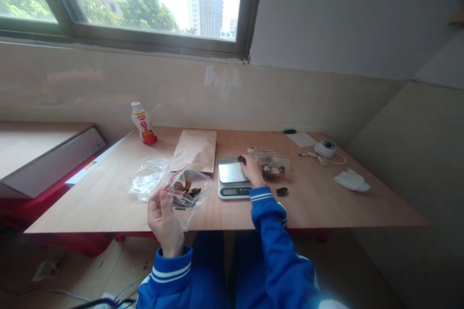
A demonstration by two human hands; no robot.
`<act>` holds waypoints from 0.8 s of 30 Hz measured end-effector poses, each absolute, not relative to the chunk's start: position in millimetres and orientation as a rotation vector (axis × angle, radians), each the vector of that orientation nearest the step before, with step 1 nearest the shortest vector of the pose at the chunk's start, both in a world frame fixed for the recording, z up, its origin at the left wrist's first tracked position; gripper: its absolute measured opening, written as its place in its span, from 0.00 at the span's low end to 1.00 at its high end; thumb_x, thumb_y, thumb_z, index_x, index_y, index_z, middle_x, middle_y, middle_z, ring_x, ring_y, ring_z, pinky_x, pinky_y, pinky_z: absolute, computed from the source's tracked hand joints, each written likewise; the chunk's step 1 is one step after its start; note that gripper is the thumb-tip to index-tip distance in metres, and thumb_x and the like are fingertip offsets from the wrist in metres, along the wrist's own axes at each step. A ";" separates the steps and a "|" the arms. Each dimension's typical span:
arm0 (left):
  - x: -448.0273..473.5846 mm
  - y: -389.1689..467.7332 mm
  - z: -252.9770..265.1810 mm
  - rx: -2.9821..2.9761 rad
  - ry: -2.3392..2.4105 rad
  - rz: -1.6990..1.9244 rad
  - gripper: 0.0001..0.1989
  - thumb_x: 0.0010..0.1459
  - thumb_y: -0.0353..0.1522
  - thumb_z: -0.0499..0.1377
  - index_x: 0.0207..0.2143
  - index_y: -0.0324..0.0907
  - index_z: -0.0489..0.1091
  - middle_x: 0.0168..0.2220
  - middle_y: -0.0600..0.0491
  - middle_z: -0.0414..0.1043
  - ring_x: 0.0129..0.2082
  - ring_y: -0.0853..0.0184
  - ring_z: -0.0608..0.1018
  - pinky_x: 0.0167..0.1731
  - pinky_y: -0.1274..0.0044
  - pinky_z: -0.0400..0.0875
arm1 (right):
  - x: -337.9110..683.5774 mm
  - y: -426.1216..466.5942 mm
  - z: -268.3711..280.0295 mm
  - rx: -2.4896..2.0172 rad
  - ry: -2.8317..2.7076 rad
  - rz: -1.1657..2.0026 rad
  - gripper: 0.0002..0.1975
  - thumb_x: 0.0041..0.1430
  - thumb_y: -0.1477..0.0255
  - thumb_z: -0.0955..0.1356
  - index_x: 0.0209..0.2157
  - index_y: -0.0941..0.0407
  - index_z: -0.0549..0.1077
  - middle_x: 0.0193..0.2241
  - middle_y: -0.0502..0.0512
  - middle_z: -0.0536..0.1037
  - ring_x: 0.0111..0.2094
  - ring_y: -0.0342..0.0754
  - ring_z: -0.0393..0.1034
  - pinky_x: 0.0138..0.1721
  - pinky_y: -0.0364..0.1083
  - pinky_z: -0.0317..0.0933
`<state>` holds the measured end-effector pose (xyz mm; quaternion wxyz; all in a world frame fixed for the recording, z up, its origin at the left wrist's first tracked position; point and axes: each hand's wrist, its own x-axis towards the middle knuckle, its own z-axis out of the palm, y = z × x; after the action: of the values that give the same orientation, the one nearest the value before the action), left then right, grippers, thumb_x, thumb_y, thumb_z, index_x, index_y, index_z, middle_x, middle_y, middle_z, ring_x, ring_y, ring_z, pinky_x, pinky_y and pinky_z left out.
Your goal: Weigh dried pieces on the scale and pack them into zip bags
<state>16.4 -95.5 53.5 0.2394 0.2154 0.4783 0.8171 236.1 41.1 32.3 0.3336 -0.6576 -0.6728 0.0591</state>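
My left hand (162,215) pinches the edge of a clear zip bag (201,186) with a red seal line. Inside that bag lie several dark brown dried pieces (187,187). Over the kitchen scale (224,174), my right hand (252,168) is closed on a small dark dried piece (241,159) at its fingertips. The scale has a silver plate and a display in front; I cannot read the display. Just right of it, another zip bag (284,164) holds more dark pieces and a small white packet. One loose dark piece (282,191) lies on the table near my right sleeve.
A brown paper pouch (195,147) lies behind the left bag, beside crumpled clear plastic bags (147,178). A red and white bottle (144,123) stands at the back left. To the right are a white round fan-like device (325,148) with cable, white paper (301,140) and a folded white cloth-like item (351,181).
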 end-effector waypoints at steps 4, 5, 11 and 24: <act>17.9 -96.2 55.0 0.592 1.298 2.234 0.16 0.52 0.43 0.61 0.35 0.40 0.69 0.34 0.54 0.72 0.35 0.70 0.75 0.39 0.77 0.69 | 235.9 35.2 31.6 -1.739 -1.786 0.116 0.12 0.54 0.78 0.66 0.41 0.56 0.75 0.43 0.62 0.77 0.47 0.58 0.65 0.48 0.56 0.54; 18.4 -96.5 55.6 0.600 1.309 2.230 0.16 0.52 0.43 0.61 0.36 0.40 0.69 0.35 0.53 0.72 0.36 0.69 0.75 0.40 0.76 0.69 | 237.0 32.3 32.1 -1.753 -1.790 0.099 0.11 0.54 0.77 0.66 0.41 0.56 0.74 0.42 0.62 0.77 0.46 0.58 0.65 0.47 0.55 0.54; 22.3 -99.5 59.0 0.634 1.327 2.204 0.17 0.52 0.44 0.61 0.36 0.41 0.70 0.34 0.54 0.72 0.35 0.69 0.75 0.40 0.76 0.69 | 248.9 17.3 40.6 -1.736 -1.649 0.068 0.05 0.55 0.74 0.66 0.35 0.55 0.73 0.33 0.55 0.78 0.39 0.54 0.68 0.43 0.51 0.54; 35.0 -98.0 59.7 0.606 1.266 2.152 0.16 0.52 0.43 0.61 0.36 0.41 0.70 0.33 0.55 0.72 0.35 0.71 0.74 0.37 0.79 0.69 | 186.7 -74.4 95.2 -1.066 -1.296 0.516 0.11 0.60 0.64 0.65 0.39 0.55 0.75 0.36 0.54 0.77 0.34 0.46 0.69 0.38 0.45 0.63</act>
<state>35.0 -98.0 59.7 0.2823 0.2261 0.4727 0.8035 186.7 -74.4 95.2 0.6389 -0.4670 -0.5679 0.2263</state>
